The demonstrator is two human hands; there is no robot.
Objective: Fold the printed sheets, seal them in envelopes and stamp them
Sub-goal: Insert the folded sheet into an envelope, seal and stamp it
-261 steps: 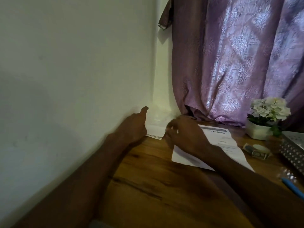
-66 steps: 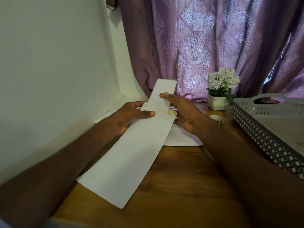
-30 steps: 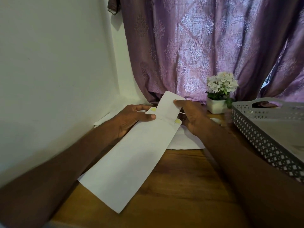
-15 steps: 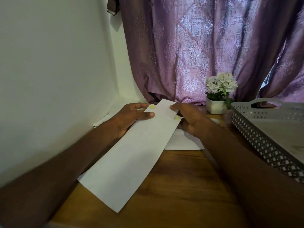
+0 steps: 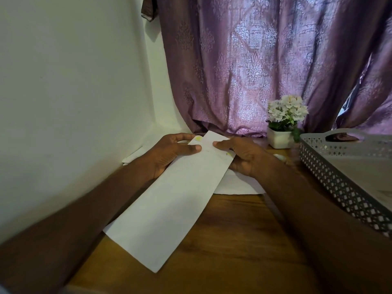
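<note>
A long white envelope (image 5: 169, 200) runs diagonally over the wooden desk, its near corner close to the front edge. Both hands hold its far end. My left hand (image 5: 169, 153) pinches the left edge with the thumb on top. My right hand (image 5: 244, 158) grips the right edge, thumb pressing the flap (image 5: 212, 141), which is bent down low and shows yellowish glue spots. A white printed sheet (image 5: 237, 185) lies flat under my right hand. More white papers (image 5: 133, 155) rest against the wall behind my left hand.
A white wall runs along the left. A purple curtain (image 5: 254, 71) hangs behind the desk. A small white pot of white flowers (image 5: 282, 124) stands at the back. A grey perforated tray (image 5: 347, 172) takes up the right side. The wooden desk (image 5: 233, 240) extends toward me.
The envelope flap, standing up a second ago, has been pushed down toward the envelope body. My right thumb moved left onto it. My left hand keeps its grip.
</note>
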